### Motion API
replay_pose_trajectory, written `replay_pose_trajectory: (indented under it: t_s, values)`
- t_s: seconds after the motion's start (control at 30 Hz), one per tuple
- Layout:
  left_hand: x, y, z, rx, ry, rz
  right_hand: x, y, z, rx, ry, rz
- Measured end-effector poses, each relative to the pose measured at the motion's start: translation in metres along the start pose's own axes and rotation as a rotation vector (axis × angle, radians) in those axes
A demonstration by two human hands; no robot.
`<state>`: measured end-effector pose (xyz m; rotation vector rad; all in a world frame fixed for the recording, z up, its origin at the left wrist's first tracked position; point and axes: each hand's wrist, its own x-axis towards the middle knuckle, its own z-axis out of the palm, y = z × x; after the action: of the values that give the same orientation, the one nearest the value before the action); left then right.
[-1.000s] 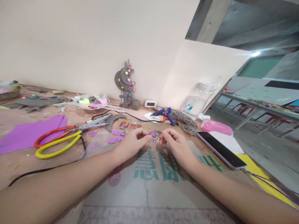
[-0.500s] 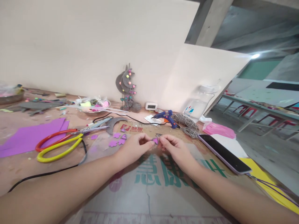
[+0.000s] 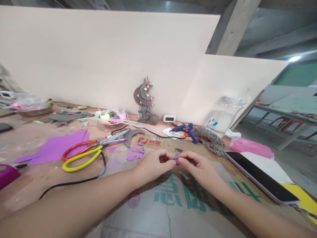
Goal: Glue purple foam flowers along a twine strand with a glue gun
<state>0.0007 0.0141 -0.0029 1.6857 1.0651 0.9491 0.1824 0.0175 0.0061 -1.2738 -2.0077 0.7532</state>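
Over the cardboard sheet (image 3: 183, 148), both hands meet at a small purple foam piece (image 3: 177, 161). My left hand (image 3: 159, 163) pinches it from the left between thumb and fingers, and my right hand (image 3: 194, 165) pinches its right side. Most of the piece is hidden by the fingertips. Several purple foam flowers (image 3: 131, 156) lie just left of my left hand. Beyond the fingertips rests a small dark metal tool tip (image 3: 178, 150). Further back a blue glue gun (image 3: 187, 129) stands with its black cord trailing left.
Scissors (image 3: 83, 158) with red and yellow handles lie left, by purple foam sheets (image 3: 53, 147). A grey moon ornament (image 3: 145, 99) leans on the wall panel. Grey yarn (image 3: 210, 140), a clear jug (image 3: 224, 115) and a phone (image 3: 260, 177) stand or lie right. A white timer (image 3: 169, 118) sits behind.
The view has swung left and up a little, so everything sits further right and lower. Both hands still pinch the purple piece, which now shows less between the fingertips.
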Motion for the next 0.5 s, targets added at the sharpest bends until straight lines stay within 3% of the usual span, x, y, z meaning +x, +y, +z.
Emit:
replay_pose_trajectory:
  t_s: [0.23,0.5]
  values:
    - [-0.0004,0.002,-0.0023,-0.027,0.031,0.02,0.0016,-0.0051,0.0021,0.136,-0.075,0.054]
    - [-0.0008,0.0024,-0.0033,-0.032,-0.007,0.028,-0.0007,-0.0013,0.0028,0.182,-0.039,0.077]
